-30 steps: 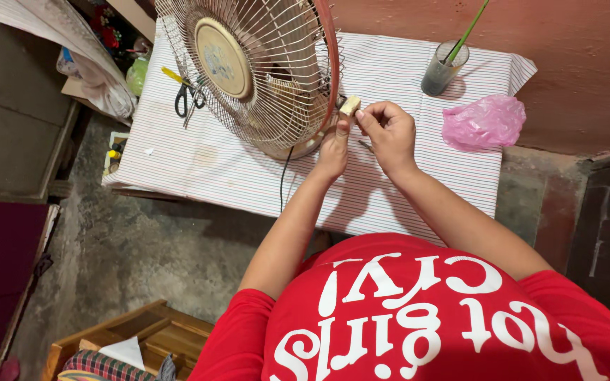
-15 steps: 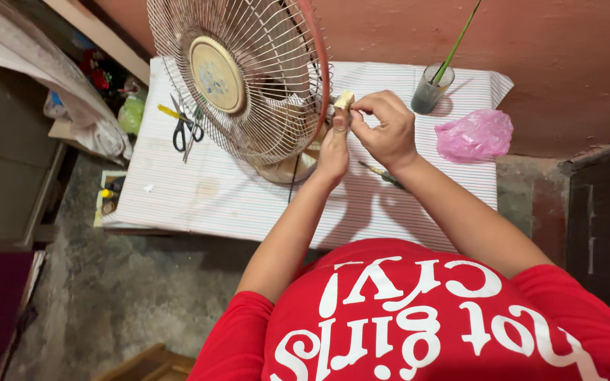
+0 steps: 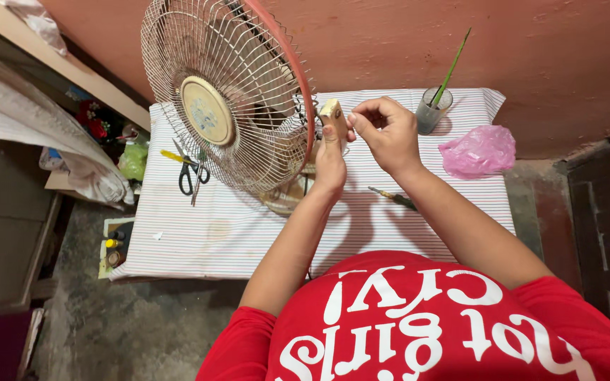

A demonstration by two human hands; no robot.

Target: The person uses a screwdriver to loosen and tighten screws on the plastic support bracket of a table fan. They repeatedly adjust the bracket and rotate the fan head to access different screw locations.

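Left hand (image 3: 330,152) pinches a small pale piece (image 3: 330,108) beside the fan (image 3: 227,106); right hand (image 3: 387,132) curls shut, contents unclear. Piece looks light and stiff; best pinched by its edges.

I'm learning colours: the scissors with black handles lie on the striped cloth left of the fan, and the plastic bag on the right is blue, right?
Not quite. The plastic bag is pink, not blue, as the head view shows. The rest holds: the scissors lie on the striped cloth, left of the fan.

The fan (image 3: 229,106) guard's top is cut off by the upper edge. Its base hides behind the left hand (image 3: 330,159); the small pale piece (image 3: 330,108) there is too small to identify.
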